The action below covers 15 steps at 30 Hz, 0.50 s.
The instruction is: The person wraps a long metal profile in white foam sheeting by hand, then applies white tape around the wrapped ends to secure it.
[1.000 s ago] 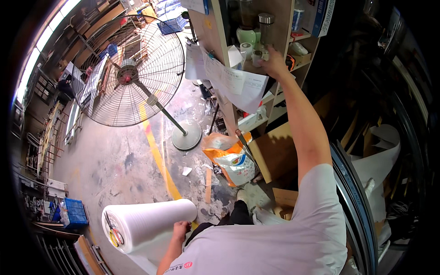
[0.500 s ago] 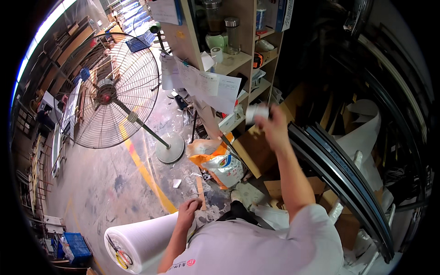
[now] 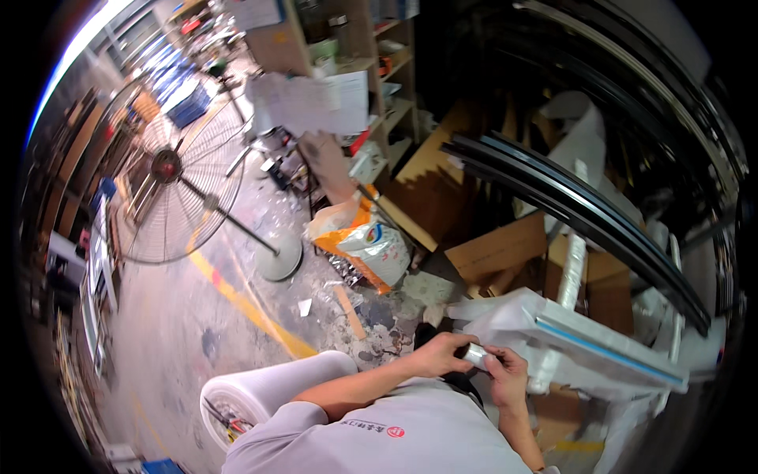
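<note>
Gripping a small roll [image 3: 475, 357] low and close in — left hand [image 3: 442, 355] clamped on one end, right hand [image 3: 508, 373] on the other. Two-handed hold probably for steadiness, thing being so small; fingers hide much of it, finer detail too small to tell. Big roll [image 3: 312, 375] lies beside the left forearm [image 3: 363, 387], scissors [image 3: 235, 425] in its end — likely parked there for easy reach. Wrapped panel [image 3: 608, 338] just right of the hands, slanted, apparently resting on a padded bar [image 3: 572, 272], perhaps to spare its surface.
</note>
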Motion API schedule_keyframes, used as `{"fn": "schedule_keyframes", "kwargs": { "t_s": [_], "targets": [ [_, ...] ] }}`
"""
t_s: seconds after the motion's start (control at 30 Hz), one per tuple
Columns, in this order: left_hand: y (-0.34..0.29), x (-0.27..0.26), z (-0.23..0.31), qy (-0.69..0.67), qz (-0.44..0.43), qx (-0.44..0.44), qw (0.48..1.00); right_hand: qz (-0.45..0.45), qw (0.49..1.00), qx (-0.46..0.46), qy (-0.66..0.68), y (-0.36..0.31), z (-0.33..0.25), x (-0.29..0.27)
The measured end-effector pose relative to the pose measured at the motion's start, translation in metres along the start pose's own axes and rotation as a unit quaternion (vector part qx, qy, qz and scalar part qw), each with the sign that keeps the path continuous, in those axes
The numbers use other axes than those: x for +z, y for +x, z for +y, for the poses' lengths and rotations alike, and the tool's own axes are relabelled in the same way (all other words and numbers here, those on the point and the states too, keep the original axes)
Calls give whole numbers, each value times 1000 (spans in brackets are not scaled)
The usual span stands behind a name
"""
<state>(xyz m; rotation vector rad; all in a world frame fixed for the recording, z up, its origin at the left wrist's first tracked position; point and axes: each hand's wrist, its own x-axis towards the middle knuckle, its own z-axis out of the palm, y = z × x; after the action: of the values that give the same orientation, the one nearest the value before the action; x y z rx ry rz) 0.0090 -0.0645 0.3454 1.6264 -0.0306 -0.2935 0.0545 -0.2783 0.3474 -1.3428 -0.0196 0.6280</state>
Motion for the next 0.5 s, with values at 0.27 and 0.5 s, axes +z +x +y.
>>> {"fn": "schedule_keyframes", "kwargs": {
  "t_s": [0.27, 0.5],
  "targets": [
    [18, 133, 22, -51, -119, -77, 989, 198, 904, -245, -291, -121, 1, -79],
    [47, 269, 5, -118, -133, -171, 969, 203, 894, -275, -289, -177, 23, -216]
  ]
}}
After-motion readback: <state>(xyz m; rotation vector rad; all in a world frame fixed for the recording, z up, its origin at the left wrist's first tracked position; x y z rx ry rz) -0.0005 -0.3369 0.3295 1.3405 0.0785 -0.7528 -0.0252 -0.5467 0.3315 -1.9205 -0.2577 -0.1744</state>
